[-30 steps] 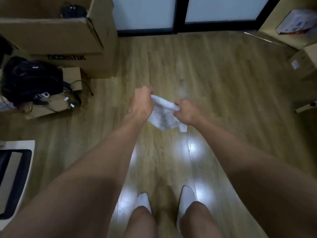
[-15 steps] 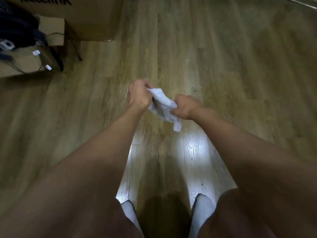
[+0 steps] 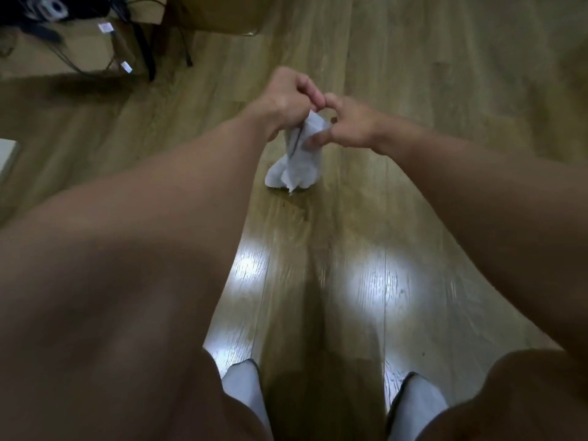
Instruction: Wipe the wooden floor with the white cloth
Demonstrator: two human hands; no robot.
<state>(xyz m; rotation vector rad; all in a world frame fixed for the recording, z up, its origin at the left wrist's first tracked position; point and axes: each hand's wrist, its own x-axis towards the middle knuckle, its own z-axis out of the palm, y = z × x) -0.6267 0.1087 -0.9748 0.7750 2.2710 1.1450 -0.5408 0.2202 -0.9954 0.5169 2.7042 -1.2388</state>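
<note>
The head view looks down over 2 bare forearms that reach forward and meet above the wooden floor. The left hand has its fingers curled tight round the top of the white cloth, which is bunched into its fist. The right hand sits just beside it, thumb tip touching the left hand's fingers. Its thumb and fingers pinch the cloth's upper edge, and 1 finger lies across the fabric below the pinch.

The cloth hangs down from both hands in crumpled folds, between the forearms and ahead of the feet. Its lower end is low over the planks, but whether it touches them cannot be told.

Near the bottom edge, 2 feet in white socks stand apart on the floor, partly hidden by the bent knees. Between the arms, 2 bright patches of reflected light lie on the planks.

At the upper left, black cables with small white tags run over a flat piece of cardboard. Just right of them stands the bottom corner of a cardboard box. A pale flat object shows at the left edge, too cropped to identify.
</note>
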